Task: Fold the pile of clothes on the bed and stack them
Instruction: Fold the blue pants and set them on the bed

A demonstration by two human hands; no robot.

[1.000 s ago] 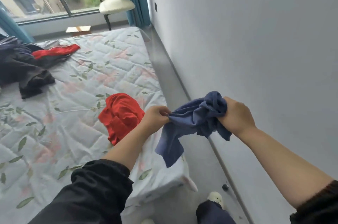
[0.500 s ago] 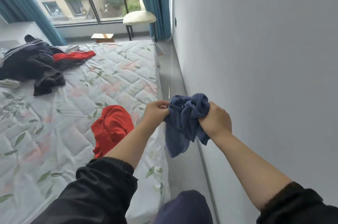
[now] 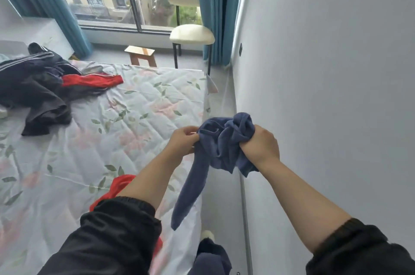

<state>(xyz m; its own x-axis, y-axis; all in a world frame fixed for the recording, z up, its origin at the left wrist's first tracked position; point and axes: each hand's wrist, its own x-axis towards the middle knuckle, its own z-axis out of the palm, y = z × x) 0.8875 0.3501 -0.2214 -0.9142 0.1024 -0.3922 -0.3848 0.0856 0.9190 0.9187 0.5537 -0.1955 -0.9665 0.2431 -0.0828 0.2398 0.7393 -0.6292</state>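
Observation:
I hold a crumpled blue garment (image 3: 220, 140) in the air over the bed's right edge. My right hand (image 3: 260, 144) grips its bunched part in a fist. My left hand (image 3: 183, 141) pinches its left edge, and a long strip of the cloth hangs down below. A red garment (image 3: 119, 187) lies on the floral bedsheet (image 3: 112, 128), partly hidden behind my left forearm. A pile of dark clothes (image 3: 36, 90) with a red piece (image 3: 89, 80) sits at the bed's far left.
A grey wall (image 3: 325, 95) stands close on the right, with a narrow strip of floor between it and the bed. Beyond the bed are a cream chair (image 3: 190, 34), a small wooden stool (image 3: 140, 54), teal curtains and a window.
The view has tilted up toward the window. My hands have stayed on the blue garment, and a long strip of it now hangs lower from my left hand.

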